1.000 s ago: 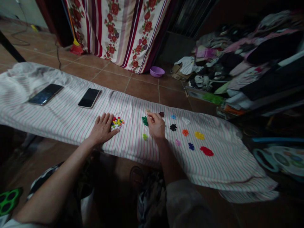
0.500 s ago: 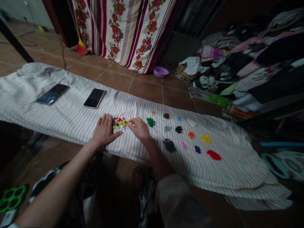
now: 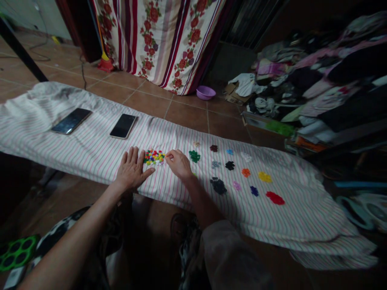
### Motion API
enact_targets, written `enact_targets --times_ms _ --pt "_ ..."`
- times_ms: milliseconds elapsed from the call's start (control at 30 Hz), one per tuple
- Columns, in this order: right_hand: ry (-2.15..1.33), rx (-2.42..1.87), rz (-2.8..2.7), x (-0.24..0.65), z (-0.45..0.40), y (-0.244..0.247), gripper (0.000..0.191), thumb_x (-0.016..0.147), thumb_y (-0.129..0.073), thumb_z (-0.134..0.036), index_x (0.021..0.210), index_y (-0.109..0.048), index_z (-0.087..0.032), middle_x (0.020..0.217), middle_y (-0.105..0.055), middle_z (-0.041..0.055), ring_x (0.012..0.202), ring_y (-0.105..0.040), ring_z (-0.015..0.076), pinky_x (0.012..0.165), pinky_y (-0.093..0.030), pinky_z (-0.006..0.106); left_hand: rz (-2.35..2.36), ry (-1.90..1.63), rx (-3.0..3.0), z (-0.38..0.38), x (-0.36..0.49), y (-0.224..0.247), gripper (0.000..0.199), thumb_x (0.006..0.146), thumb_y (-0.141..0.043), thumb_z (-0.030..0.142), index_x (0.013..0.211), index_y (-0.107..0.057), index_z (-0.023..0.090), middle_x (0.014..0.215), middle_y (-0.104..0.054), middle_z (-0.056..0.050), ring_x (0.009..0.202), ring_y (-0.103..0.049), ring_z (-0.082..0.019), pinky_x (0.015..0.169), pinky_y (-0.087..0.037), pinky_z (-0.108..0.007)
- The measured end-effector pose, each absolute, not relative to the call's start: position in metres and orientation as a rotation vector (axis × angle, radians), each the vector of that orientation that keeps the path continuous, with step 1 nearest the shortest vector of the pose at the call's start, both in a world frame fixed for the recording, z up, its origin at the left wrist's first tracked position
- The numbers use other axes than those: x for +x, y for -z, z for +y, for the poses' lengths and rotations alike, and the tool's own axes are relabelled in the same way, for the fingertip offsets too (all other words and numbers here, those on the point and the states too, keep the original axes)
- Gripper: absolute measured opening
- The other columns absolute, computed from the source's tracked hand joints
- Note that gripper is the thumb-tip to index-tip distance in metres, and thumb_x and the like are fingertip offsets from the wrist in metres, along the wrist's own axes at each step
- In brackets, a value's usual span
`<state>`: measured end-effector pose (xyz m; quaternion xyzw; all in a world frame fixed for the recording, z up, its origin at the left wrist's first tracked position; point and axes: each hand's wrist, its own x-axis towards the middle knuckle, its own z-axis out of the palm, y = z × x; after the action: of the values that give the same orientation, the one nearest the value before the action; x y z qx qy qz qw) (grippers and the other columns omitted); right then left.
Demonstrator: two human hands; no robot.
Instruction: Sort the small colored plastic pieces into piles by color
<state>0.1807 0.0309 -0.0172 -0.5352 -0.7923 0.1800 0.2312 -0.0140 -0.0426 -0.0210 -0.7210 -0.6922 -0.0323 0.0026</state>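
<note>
A mixed heap of small multicoloured pieces (image 3: 154,157) lies on the striped cloth (image 3: 169,189); their exact kind is too small to tell. My left hand (image 3: 131,171) rests flat at the heap's left side, fingers stretched and thumb out. At the heap's right edge, my right hand (image 3: 179,164) has thumb and forefinger pinched together. Whatever is between those fingertips is too small to make out. Right of this hand are piles sorted by colour, among them green pieces (image 3: 194,156), black pieces (image 3: 230,165), dark grey pieces (image 3: 218,185), yellow pieces (image 3: 265,177) and red pieces (image 3: 275,197).
Two phones lie on the cloth to the left, one dark phone (image 3: 71,121) farther out and another phone (image 3: 123,126) nearer. Beyond the cloth, a purple basin (image 3: 206,93) stands on the tiled floor before a floral curtain (image 3: 169,44). Heaped clothes (image 3: 320,76) fill the right background.
The whole view has shifted slightly. My right hand stays pinched at the heap's right edge, its fingertips a little changed. My left hand remains flat beside the heap.
</note>
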Motion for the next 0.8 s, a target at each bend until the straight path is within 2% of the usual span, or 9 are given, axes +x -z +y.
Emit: enact_targets --times_ms 367,667,800 --pt "-0.453 -1.397 -2.04 0.204 0.031 0.005 0.01 0.084 -0.051 -0.022 0.088 -0.06 -0.02 0.085 -0.063 0.0023 0.076 -0.058 0.0145 0.075 -0.044 0.026 -2.161 0.094 -2.24 -0.044 -0.011 0.018 0.082 0.088 -0.029 0.063 0.147 -0.029 0.006 0.154 -0.025 -0.026 0.144 -0.016 -0.039 0.113 -0.019 -0.054" --pt "-0.314 -1.496 -1.822 0.262 0.033 -0.01 0.016 0.083 -0.048 -0.02 0.091 -0.062 -0.02 0.093 -0.063 0.0045 0.075 -0.058 0.0143 0.076 -0.047 0.027 -2.12 0.17 -2.26 -0.044 -0.014 0.027 0.083 0.087 -0.027 0.062 0.146 -0.031 0.003 0.152 -0.027 -0.029 0.143 -0.018 -0.042 0.111 -0.022 -0.058" --pt "-0.242 -1.579 -1.704 0.297 0.032 -0.014 0.019 0.079 -0.048 -0.019 0.089 -0.065 -0.019 0.09 -0.062 0.0051 0.071 -0.056 0.0142 0.075 -0.048 0.028 -2.11 0.215 -2.273 -0.045 -0.016 0.026 0.081 0.089 -0.027 0.06 0.145 -0.032 0.002 0.151 -0.027 -0.032 0.143 -0.017 -0.043 0.11 -0.022 -0.059"
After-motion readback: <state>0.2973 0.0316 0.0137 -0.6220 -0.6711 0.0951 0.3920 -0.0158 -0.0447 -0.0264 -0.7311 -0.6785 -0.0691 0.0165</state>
